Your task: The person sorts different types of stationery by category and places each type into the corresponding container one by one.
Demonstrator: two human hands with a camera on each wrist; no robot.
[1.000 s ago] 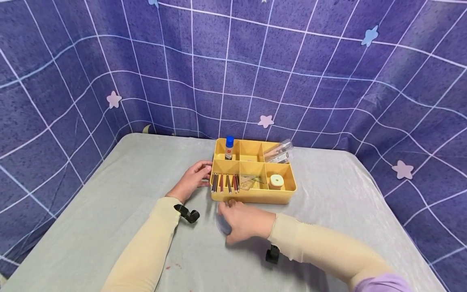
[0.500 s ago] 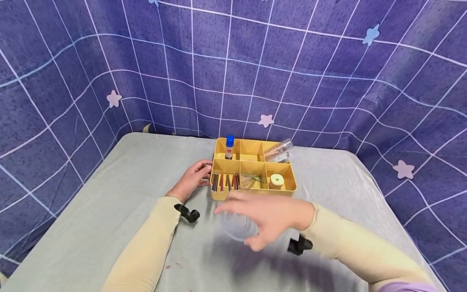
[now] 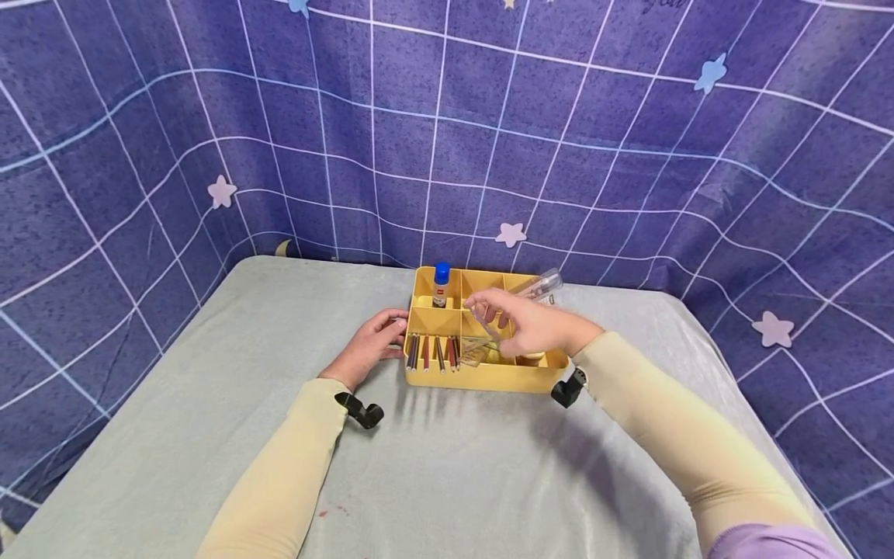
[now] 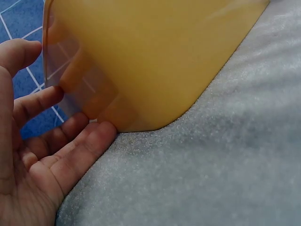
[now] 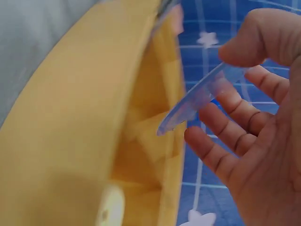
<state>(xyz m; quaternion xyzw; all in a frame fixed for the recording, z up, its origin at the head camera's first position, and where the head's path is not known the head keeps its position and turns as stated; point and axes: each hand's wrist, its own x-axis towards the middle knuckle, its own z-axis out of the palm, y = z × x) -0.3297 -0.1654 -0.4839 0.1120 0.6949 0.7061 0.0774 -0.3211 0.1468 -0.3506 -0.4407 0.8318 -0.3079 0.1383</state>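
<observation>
A yellow organizer tray (image 3: 482,379) with several compartments stands near the back of the table. My left hand (image 3: 366,345) rests its fingertips against the tray's left side; in the left wrist view the fingers (image 4: 77,155) are fairly straight on the wall. Over the tray's middle, my right hand (image 3: 534,322) pinches a clear, thin protractor (image 5: 195,99) between thumb and fingers, held tilted. Below it, the front middle compartment contains clear flat drawing tools (image 3: 475,352). Short dark pencils (image 3: 425,353) lie in the front left compartment.
A blue-capped glue stick (image 3: 441,287) stands in the back left compartment. Clear plastic packaging (image 3: 548,283) sticks out of the back right one. A pale, rounded object (image 5: 112,207) sits at front right, mostly hidden by my hand. A patterned purple curtain (image 3: 349,140) hangs behind the table.
My right hand has picked the protractor up from the table before the tray and carried it up and forward over the middle compartments. The left hand has stayed at the tray's side.
</observation>
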